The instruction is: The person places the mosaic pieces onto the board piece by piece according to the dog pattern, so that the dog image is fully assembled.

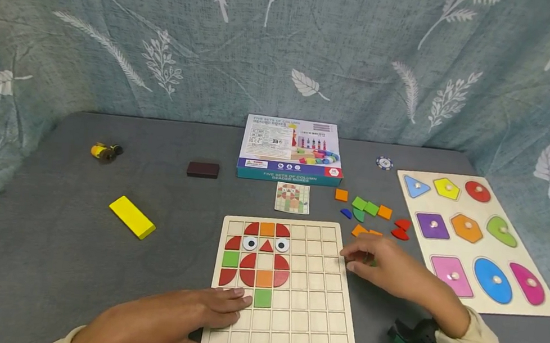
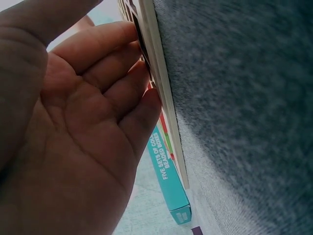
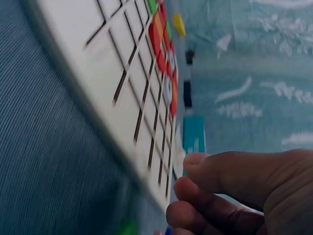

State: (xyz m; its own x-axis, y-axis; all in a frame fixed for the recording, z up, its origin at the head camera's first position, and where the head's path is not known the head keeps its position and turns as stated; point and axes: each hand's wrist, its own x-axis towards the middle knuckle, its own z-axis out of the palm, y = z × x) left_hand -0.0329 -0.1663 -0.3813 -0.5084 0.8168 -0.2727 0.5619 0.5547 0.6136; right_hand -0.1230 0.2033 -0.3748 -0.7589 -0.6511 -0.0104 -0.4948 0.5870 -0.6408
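Observation:
A wooden grid board [image 1: 308, 322] lies on the grey table, with red, orange and green pieces and two eye discs set in its upper left cells. My left hand [image 1: 187, 314] rests on the board's lower left edge, fingers extended, beside a green square tile [image 1: 263, 298]. In the left wrist view, that hand's fingertips [image 2: 152, 98] touch the board's edge. By the board's right edge is my right hand [image 1: 387, 263], its fingers loosely bent. The right wrist view shows a gap between thumb [image 3: 195, 160] and index finger, nothing visible in it. A green piece [image 1: 369, 259] is partly hidden under this hand.
Loose tiles [image 1: 371, 208] lie right of a small picture card [image 1: 293, 198]. Behind stands a bead-set box [image 1: 291, 153]. A shape puzzle board [image 1: 480, 246] is at right, near a poker chip [image 1: 384, 162]. Leftward are a yellow block [image 1: 132, 216], dark block [image 1: 202, 170] and small toy [image 1: 106, 152].

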